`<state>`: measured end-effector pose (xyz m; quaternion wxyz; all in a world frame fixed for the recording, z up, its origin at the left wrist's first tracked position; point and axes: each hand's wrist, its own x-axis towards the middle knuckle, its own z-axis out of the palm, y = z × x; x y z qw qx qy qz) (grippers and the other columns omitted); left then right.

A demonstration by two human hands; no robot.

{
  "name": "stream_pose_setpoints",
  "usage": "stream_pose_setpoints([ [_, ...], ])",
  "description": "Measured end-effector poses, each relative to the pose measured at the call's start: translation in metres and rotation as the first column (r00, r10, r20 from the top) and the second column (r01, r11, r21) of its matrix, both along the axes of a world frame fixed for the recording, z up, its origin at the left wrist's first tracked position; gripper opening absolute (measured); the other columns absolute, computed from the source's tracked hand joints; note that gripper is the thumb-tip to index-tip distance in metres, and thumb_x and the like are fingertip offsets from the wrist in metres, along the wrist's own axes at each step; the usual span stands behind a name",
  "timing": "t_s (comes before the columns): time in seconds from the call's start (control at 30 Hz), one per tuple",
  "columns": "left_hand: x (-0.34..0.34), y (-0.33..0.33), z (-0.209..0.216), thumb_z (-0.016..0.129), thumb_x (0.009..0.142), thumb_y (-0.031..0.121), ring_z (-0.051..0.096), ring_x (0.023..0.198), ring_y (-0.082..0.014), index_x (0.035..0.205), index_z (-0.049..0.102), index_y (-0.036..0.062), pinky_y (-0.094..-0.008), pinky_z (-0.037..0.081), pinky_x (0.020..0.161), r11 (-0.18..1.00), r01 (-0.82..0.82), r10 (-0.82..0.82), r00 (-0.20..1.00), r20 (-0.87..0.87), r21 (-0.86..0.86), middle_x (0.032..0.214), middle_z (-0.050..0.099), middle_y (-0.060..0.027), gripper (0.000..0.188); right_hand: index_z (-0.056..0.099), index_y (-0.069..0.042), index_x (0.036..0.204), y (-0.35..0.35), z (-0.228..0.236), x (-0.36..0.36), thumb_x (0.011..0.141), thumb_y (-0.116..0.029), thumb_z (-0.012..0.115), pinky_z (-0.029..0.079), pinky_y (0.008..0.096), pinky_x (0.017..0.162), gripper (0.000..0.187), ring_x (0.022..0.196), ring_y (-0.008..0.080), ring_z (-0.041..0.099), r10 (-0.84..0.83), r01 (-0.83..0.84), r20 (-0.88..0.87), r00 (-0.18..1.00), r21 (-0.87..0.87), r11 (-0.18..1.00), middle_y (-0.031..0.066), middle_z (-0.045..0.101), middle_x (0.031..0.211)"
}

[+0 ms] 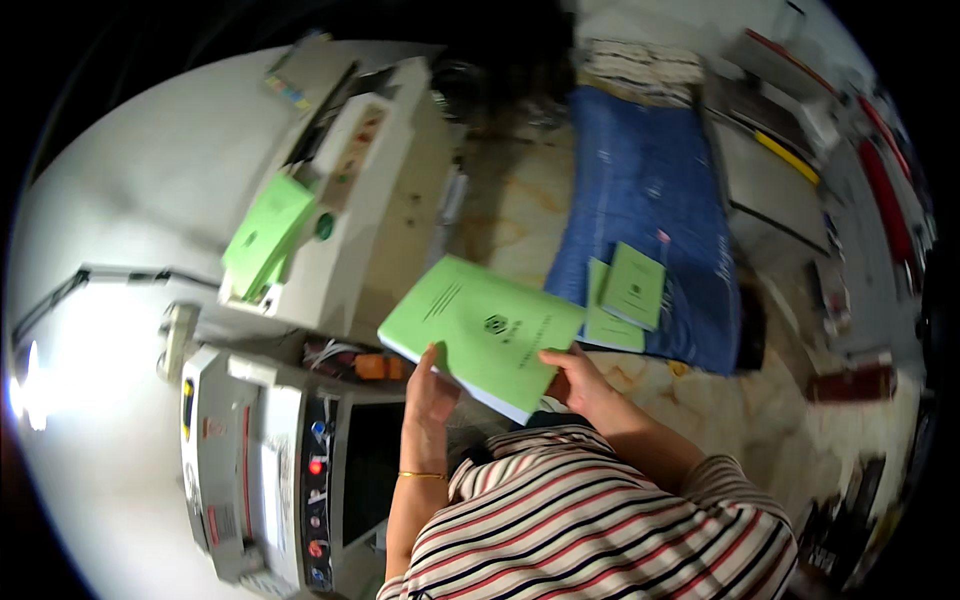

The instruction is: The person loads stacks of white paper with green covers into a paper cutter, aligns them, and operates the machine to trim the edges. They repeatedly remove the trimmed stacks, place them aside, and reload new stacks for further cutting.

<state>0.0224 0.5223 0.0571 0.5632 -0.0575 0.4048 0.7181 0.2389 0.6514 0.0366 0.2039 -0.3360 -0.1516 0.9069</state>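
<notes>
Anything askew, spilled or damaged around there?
Slightly askew: on the blue cloth, the upper book lies skewed across the lower book, edges not lined up. The held book shows no clear damage; no spill is visible.

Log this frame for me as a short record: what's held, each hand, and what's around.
Held: one thick green book, cover facing up, tilted
Left hand: grips the book's lower left edge, thumb on the cover
Right hand: grips the book's lower right side, thumb on the cover
Right of book: two more green books, overlapping, on a blue cloth
Left of book: further green books on a pale machine
Lower left: another machine with red and blue buttons
Far left: lit lamp
</notes>
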Motion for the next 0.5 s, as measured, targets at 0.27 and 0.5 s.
stream_pose_setpoints([
  [0.27,-0.014,-0.042,-0.077,0.050,0.099,0.032,0.050,0.117,-0.0256,0.143,0.038,0.0138,-0.0435,0.042,0.099,0.971,-0.060,0.086,0.991,0.105,-0.230,0.136,0.049,-0.0098,0.048,0.044,-0.009,0.128,0.016,-0.079,0.059,0.087,-0.002,0.056,0.051,0.0629,0.087,0.044,0.111,0.0373,0.056,-0.353,0.422,0.371,0.859,-0.125,0.898,0.0169,0.052,0.122],
  [0.5,-0.020,-0.085,-0.074,0.053,0.098,0.026,0.060,0.099,-0.0186,0.113,0.061,0.0134,-0.0359,0.048,0.089,0.911,-0.229,0.231,0.972,-0.035,-0.341,0.106,0.065,-0.0014,0.021,0.037,-0.016,0.133,0.104,-0.116,0.123,0.082,0.002,0.062,0.052,0.0608,0.085,0.060,0.107,0.0351,0.058,-0.694,0.697,0.370,0.618,0.151,0.701,0.0132,0.050,0.125],
])
